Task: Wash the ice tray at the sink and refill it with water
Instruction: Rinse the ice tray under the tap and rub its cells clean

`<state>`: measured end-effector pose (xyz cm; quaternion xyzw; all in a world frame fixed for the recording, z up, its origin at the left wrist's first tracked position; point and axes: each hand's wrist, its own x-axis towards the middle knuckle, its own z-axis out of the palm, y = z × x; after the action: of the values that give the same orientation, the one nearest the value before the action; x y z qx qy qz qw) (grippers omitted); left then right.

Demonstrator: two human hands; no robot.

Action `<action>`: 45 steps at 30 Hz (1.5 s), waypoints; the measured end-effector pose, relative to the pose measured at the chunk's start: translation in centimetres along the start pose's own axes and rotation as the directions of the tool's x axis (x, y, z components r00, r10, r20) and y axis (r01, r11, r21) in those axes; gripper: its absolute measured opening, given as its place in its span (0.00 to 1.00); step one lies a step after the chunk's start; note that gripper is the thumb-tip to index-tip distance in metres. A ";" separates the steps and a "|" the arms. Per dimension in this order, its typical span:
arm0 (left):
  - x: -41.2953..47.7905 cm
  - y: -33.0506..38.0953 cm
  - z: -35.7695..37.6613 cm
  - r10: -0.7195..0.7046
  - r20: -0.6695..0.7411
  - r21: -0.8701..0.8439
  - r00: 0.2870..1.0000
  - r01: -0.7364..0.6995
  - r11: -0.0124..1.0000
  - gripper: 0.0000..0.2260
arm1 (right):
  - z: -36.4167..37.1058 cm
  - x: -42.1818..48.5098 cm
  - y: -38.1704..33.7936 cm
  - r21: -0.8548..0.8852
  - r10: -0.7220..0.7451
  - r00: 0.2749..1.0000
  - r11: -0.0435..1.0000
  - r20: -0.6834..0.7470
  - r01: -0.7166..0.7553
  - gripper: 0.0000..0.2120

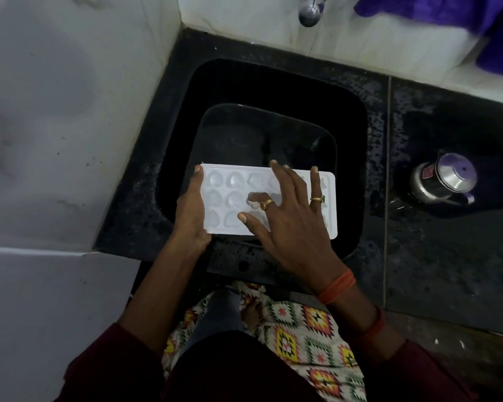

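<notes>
A white ice tray (pixel 230 195) with heart-shaped cells is held level over the near part of the black sink (pixel 357 158). My left hand (pixel 190 210) grips the tray's left end, thumb on its far corner. My right hand (pixel 288 216) lies spread on top of the tray, fingers apart and resting in the cells; it wears two rings. The right hand hides much of the tray's right half. A metal tap (pixel 310 11) sticks out of the wall above the sink's far side; no water stream shows.
A dark tub or basin (pixel 215 132) sits inside the sink under the tray. A steel lidded pot (pixel 445 178) stands on the wet black counter (pixel 436 256) at right. Purple cloth (pixel 447 13) hangs at top right. White walls close the left side.
</notes>
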<state>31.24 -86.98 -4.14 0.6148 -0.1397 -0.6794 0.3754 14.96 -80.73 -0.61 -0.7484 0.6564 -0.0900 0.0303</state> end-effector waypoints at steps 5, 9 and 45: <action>-0.1 0.2 0.2 -0.020 -0.007 -0.001 1.000 0.020 1.000 0.24 | 0.2 0.0 0.2 -0.035 0.004 0.999 0.999 0.036 -0.003 0.25; 0.0 0.2 0.2 -0.018 -0.004 -0.007 1.000 0.018 1.000 0.25 | -0.5 0.1 0.5 -0.060 0.005 1.000 0.998 -0.001 -0.005 0.26; 0.3 -0.8 1.3 -0.023 -0.025 0.012 0.999 0.023 1.000 0.22 | 1.5 1.4 1.7 0.019 0.062 0.998 0.998 -0.006 -0.062 0.28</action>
<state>29.75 -87.00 -4.57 0.6269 -0.1322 -0.6752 0.3656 13.69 -82.45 -2.19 -0.7271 0.6785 -0.0977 0.0379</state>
